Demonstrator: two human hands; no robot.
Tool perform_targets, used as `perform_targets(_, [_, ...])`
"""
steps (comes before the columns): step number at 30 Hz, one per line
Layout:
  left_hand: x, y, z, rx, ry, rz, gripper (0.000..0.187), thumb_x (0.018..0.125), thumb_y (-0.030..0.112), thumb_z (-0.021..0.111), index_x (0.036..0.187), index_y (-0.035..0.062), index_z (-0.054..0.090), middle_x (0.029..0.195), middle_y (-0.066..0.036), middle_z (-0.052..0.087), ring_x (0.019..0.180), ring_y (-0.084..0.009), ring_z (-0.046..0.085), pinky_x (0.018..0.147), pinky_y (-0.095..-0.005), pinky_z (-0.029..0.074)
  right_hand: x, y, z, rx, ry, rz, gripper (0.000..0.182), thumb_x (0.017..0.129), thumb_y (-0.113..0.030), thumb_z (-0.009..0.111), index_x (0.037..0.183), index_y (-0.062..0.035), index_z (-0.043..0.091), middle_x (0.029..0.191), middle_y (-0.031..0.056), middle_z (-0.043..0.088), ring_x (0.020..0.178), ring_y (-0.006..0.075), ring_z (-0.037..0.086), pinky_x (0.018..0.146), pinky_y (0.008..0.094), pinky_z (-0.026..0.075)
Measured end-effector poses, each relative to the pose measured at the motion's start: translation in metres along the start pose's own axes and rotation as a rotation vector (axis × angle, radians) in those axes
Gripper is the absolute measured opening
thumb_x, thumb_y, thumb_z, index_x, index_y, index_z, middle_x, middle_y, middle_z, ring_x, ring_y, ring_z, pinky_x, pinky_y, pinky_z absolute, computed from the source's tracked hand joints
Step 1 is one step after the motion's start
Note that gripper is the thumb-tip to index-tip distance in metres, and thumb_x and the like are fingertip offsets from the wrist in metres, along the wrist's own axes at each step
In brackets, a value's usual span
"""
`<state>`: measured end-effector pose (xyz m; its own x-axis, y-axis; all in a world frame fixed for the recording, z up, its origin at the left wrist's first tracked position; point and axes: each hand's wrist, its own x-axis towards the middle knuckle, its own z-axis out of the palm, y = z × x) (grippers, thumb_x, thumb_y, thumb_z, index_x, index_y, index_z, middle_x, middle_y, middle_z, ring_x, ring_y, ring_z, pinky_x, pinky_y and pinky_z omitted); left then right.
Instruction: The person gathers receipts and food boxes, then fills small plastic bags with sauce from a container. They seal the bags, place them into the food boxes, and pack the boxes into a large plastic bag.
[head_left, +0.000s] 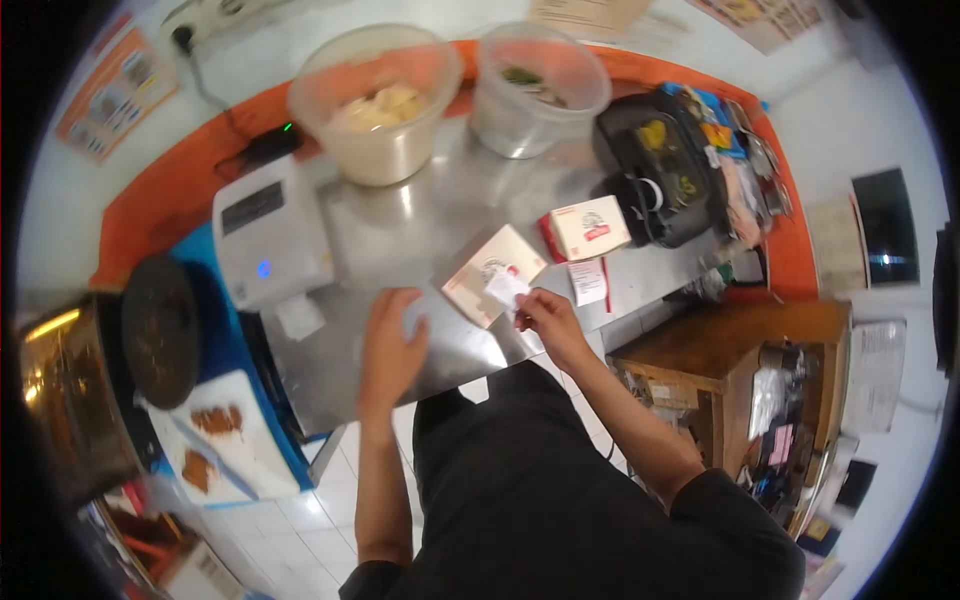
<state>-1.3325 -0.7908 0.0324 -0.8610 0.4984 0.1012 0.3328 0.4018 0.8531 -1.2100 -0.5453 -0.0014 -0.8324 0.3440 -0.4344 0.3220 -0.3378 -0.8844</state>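
Slip (507,288) held over left box (469,288).
Right hand (548,318) pinches the slip; left hand (395,340), partly open, is between slip and printer (270,235).

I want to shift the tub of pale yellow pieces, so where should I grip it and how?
Best cup opposite sides of the tub just under its rim, from the front: it stands upright, widest at the top, with the wall behind.
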Motion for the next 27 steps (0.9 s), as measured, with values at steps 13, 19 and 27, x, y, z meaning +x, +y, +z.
perform_targets(13, [0.174, 0.057, 0.328, 0.536, -0.433, 0.347, 0.079, 0.065, 0.036, 0.093, 0.127, 0.0093, 0.054, 0.152, -0.027, 0.034, 0.147, -0.0466, 0.027, 0.116, -0.0668, 0.023, 0.035, 0.014, -0.170, 0.577, 0.659, -0.061, 0.019, 0.098, -0.021, 0.070, 0.085, -0.0095, 0.062, 0.078, 0.0002, 0.060, 0.068, 0.0101, 0.058, 0.063, 0.0255, 0.046])
perform_targets(19, [0.171, 0.042, 0.340, 0.399, -0.362, 0.370, 0.066, 0.068, 0.032, 0.090, 0.118, 0.0119, 0.052, 0.149, -0.031, 0.033, 0.142, -0.0450, 0.031, 0.109, -0.0577, 0.022, 0.072, 0.016, -0.182, 0.472, 0.613, -0.011, 0.024, 0.097, -0.021, 0.072, 0.079, -0.0086, 0.063, 0.070, -0.0008, 0.060, 0.061, 0.0084, 0.054, 0.059, 0.0241, 0.042])
perform_targets(27, [0.173, 0.053, 0.340, 0.390, -0.337, 0.294, 0.066, 0.057, 0.016, 0.087, 0.112, 0.0131, 0.051, 0.151, -0.023, 0.033, 0.140, -0.0432, 0.032, 0.109, -0.0561, 0.023, 0.119, 0.049, -0.190, 0.137, 0.683, 0.033, 0.043, 0.089, -0.030, 0.082, 0.062, -0.0023, 0.064, 0.057, 0.0035, 0.061, 0.050, 0.0106, 0.055, 0.050, 0.0280, 0.043])
